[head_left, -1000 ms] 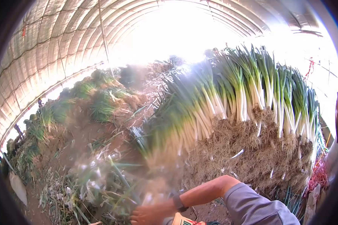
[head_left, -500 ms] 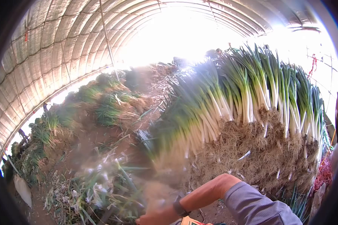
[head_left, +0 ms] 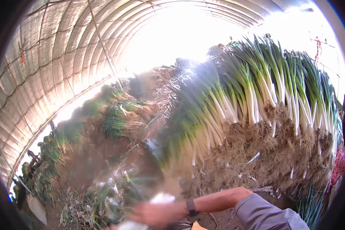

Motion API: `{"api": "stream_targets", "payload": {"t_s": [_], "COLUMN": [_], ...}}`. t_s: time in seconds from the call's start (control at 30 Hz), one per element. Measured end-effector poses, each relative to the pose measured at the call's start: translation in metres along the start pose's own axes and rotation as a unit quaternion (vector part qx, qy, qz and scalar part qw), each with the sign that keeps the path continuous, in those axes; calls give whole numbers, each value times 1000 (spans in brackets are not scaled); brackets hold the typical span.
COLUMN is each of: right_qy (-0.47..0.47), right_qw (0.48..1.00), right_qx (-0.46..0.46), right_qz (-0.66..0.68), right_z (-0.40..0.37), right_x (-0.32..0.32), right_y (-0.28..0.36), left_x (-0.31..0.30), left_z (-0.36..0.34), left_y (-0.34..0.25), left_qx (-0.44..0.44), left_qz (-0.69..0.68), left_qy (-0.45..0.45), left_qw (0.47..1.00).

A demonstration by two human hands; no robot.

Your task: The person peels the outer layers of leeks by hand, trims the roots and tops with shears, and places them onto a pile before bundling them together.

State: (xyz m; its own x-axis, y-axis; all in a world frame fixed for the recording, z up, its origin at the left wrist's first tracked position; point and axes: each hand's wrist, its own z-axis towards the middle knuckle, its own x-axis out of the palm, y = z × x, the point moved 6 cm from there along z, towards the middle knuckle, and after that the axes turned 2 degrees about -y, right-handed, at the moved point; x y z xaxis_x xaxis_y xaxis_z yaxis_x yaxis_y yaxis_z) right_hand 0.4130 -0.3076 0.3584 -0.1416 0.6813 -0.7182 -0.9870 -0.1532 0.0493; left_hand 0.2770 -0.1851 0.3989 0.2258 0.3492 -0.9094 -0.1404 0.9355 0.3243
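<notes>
My right hand (head_left: 154,214) reaches in from the right, low in the head view, below a dark wristband and a grey sleeve. Motion smears its fingers, so I cannot tell whether they grip anything. A blurred white shape (head_left: 163,198) shows just above the hand, and more white shows below it near the bottom edge. Left of the hand lies a heap of loose green leaves and whitish peelings (head_left: 103,199). To the upper right, long leeks (head_left: 253,99) stand stacked in a dense row, green tops up and roots (head_left: 264,153) toward me. My left hand is out of view.
Bunches of green stalks (head_left: 119,119) lie on the earth floor to the left. A white sack (head_left: 36,209) rests at the lower left. More green leaves (head_left: 310,207) stick out at the lower right, beside red netting (head_left: 337,165). An arched cover (head_left: 65,57) curves overhead.
My right hand has risen slightly from the bottom edge, and its forearm now lies flatter. White shapes now show beside it. The view has shifted a little.
</notes>
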Motion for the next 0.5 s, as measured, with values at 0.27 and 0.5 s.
{"api": "stream_targets", "payload": {"t_s": [0.27,0.5], "right_qy": [-190,-238], "right_qw": [881,669], "right_qx": [391,636], "right_qz": [-188,-302], "right_z": [-28,-202], "right_x": [-286,-440], "right_y": [-170,-239], "left_x": [-184,-49], "left_z": [136,99], "left_y": [-78,-7], "left_qx": [117,-6], "left_qz": [-34,-76], "left_qy": [-385,-120], "left_qw": [915,990]}}
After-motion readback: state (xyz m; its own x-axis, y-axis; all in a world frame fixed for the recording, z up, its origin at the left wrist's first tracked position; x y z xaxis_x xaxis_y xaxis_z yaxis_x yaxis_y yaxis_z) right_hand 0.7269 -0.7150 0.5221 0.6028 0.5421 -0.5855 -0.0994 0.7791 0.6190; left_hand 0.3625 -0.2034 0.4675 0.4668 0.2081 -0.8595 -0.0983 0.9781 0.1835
